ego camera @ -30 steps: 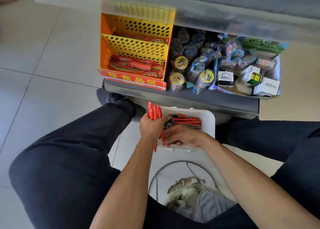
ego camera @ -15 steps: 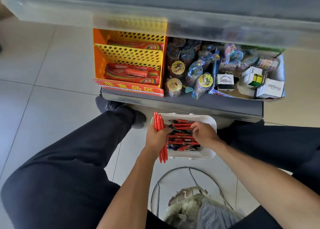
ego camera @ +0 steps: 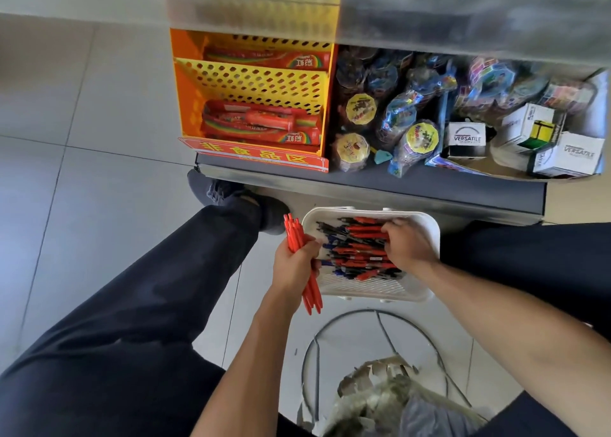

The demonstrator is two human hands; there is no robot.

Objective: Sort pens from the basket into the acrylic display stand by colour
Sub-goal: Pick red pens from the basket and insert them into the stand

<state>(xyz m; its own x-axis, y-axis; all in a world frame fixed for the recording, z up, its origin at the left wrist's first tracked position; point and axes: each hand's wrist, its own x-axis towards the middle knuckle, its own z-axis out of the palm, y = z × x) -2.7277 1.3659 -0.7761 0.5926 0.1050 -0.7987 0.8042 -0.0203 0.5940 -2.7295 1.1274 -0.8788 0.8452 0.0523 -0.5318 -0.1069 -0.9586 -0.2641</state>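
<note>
A white plastic basket [ego camera: 426, 228] sits on the floor between my legs, holding a heap of red, blue and black pens [ego camera: 355, 255]. My left hand [ego camera: 296, 264] grips a bundle of red pens [ego camera: 294, 235] at the basket's left rim; their ends stick out above and below my fist. My right hand [ego camera: 408, 245] reaches into the basket's far right part, fingers curled on a red pen [ego camera: 365, 228] in the heap. No acrylic stand is in view.
A low shop shelf [ego camera: 370, 185] runs just beyond the basket, with an orange-yellow perforated rack [ego camera: 251, 83] of candy, bagged toys [ego camera: 400, 116] and white cube boxes [ego camera: 562, 152]. A wire-framed bin [ego camera: 380, 370] with crumpled waste lies close below. Grey tiled floor lies left.
My right hand has moved from the basket's near edge to its far right part. My left hand still holds the red bundle, lower against the basket's left rim. The view has tilted.
</note>
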